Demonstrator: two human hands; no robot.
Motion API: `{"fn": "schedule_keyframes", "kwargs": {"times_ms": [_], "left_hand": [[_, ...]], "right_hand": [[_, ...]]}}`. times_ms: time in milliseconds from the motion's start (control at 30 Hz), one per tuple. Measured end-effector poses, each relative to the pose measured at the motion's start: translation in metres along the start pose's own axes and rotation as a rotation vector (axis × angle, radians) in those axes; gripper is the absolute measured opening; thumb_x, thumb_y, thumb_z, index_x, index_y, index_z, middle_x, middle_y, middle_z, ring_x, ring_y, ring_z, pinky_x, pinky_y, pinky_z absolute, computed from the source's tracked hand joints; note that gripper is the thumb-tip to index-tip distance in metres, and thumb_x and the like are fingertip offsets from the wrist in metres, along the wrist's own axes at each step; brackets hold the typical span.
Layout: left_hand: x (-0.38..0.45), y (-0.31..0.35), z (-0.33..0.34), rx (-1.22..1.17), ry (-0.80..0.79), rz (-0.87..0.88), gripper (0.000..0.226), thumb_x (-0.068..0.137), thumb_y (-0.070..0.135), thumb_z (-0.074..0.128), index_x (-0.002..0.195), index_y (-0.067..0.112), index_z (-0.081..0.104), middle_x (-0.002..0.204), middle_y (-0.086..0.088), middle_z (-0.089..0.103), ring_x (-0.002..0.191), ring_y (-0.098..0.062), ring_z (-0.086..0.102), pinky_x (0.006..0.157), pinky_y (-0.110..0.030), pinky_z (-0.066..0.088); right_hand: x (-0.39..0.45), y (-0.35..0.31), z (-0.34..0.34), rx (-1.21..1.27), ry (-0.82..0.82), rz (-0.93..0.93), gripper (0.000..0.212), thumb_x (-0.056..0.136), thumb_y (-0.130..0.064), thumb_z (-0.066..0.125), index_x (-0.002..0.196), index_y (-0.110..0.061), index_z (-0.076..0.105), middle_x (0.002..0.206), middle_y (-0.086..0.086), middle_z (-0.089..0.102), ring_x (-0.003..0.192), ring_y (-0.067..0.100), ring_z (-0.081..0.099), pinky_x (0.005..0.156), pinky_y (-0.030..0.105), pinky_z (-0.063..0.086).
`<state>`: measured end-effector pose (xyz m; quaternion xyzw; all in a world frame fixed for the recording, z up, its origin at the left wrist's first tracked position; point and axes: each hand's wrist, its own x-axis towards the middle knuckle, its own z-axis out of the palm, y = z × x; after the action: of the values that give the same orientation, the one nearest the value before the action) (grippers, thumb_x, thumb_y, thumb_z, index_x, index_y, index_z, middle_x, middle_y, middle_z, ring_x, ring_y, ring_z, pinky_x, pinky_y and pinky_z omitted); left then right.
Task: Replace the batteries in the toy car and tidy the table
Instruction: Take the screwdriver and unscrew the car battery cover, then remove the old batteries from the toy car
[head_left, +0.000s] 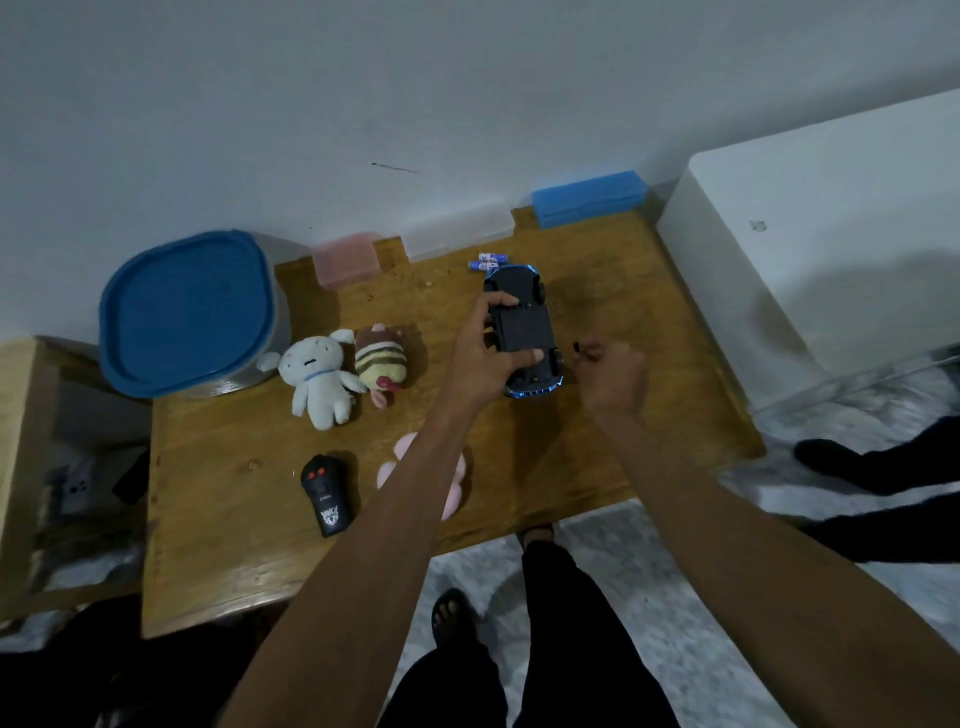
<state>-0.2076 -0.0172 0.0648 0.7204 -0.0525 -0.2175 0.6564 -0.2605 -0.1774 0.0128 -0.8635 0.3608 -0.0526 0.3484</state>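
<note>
We hold the car (522, 332) belly-up on the desk (218, 519), our left hand (480, 358) curled round it: fingers over the far flank, thumb pressed on the dark underside toward the near end. Just to the right of that grip, our right hand (613, 376) is curled, pinching a small dark thing (579, 347) between thumb and fingertips; we cannot tell whether it is a screw, a tool tip or a bit of the battery cover. The car looks like hard, light plastic, stiff enough for a firm clamp across its flanks, though smooth and likely to twist under a pushing thumb, so the sides between the wheels seem the best hold, keeping the flat middle panel free. The wheels would roll, so they make a poor purchase. Beyond the left grip, touching or nearly touching the car's far end, lie two small batteries (488, 261); round and slick, they will probably roll, and are best pinched at mid-length. Left of the grip sit plush toys (322, 374) and, nearer us, a remote (326, 493), soft or light things for later tidying.
</note>
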Motion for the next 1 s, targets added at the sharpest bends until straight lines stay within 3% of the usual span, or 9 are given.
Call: {"fn": "schedule_keyframes", "kwargs": {"times_ms": [133,233,300,400,500,633,833,1000], "left_hand": [[-0.002,-0.008,0.000,0.000,-0.002,0.003,0.061,0.074,-0.006,0.082,0.118,0.023,0.051,0.125,-0.001,0.055,0.109,-0.026,0.061,0.075,-0.035,0.062],[-0.004,-0.011,-0.002,0.010,-0.005,0.007,0.060,0.074,-0.006,0.082,0.119,0.019,0.050,0.125,-0.002,0.055,0.105,-0.023,0.061,0.070,-0.028,0.060],[-0.004,-0.012,-0.005,0.004,-0.009,0.009,0.060,0.075,-0.007,0.081,0.120,0.018,0.050,0.122,0.001,0.055,0.103,-0.019,0.061,0.069,-0.026,0.059],[-0.002,-0.014,-0.008,0.012,0.014,0.030,0.060,0.074,-0.008,0.081,0.119,0.017,0.049,0.124,-0.002,0.054,0.100,-0.011,0.060,0.069,-0.023,0.058],[0.001,-0.016,-0.009,0.037,0.035,0.052,0.061,0.074,-0.005,0.082,0.117,0.022,0.050,0.127,-0.004,0.055,0.103,-0.013,0.060,0.072,-0.023,0.057],[0.001,-0.018,-0.012,0.023,0.040,0.093,0.061,0.074,-0.008,0.079,0.120,0.019,0.050,0.129,-0.008,0.057,0.110,-0.021,0.062,0.077,-0.024,0.058],[-0.003,-0.021,-0.018,0.008,0.051,0.114,0.059,0.074,-0.015,0.077,0.121,0.009,0.049,0.120,0.001,0.058,0.099,0.006,0.062,0.076,-0.019,0.055],[-0.005,-0.027,-0.021,0.023,0.063,0.137,0.062,0.072,-0.012,0.078,0.123,0.009,0.050,0.124,-0.005,0.058,0.101,0.006,0.062,0.077,-0.016,0.052]], "right_hand": [[-0.002,0.016,0.009,-0.138,-0.097,0.069,0.021,0.092,-0.018,0.064,0.107,-0.015,0.077,0.098,0.014,0.074,0.090,0.034,0.070,0.066,0.027,0.047],[-0.001,0.016,0.010,-0.151,-0.112,0.086,0.021,0.090,-0.020,0.065,0.107,-0.017,0.077,0.100,0.012,0.074,0.095,0.034,0.070,0.071,0.028,0.048],[0.002,0.005,0.007,-0.040,-0.060,0.081,0.021,0.091,-0.021,0.071,0.110,-0.016,0.076,0.104,0.008,0.075,0.098,0.029,0.070,0.074,0.025,0.047],[0.007,-0.025,-0.004,0.264,0.052,-0.084,0.017,0.091,-0.022,0.073,0.106,-0.017,0.075,0.098,-0.002,0.074,0.091,0.013,0.068,0.080,0.028,0.055],[0.007,-0.053,-0.014,0.403,0.012,-0.240,0.015,0.093,-0.021,0.070,0.107,-0.020,0.075,0.100,-0.009,0.073,0.091,0.003,0.065,0.082,0.018,0.053],[0.008,-0.067,-0.009,0.332,-0.110,-0.372,0.015,0.090,-0.020,0.074,0.105,-0.021,0.077,0.102,-0.004,0.069,0.087,0.001,0.067,0.081,0.018,0.057],[0.000,-0.071,-0.005,0.216,-0.186,-0.421,0.024,0.087,-0.017,0.078,0.110,-0.017,0.076,0.107,0.001,0.060,0.078,-0.004,0.056,0.072,0.003,0.045],[0.001,-0.082,-0.007,0.178,-0.262,-0.353,0.019,0.086,-0.015,0.078,0.104,-0.019,0.073,0.109,0.000,0.055,0.081,-0.003,0.051,0.073,0.007,0.040]]}}
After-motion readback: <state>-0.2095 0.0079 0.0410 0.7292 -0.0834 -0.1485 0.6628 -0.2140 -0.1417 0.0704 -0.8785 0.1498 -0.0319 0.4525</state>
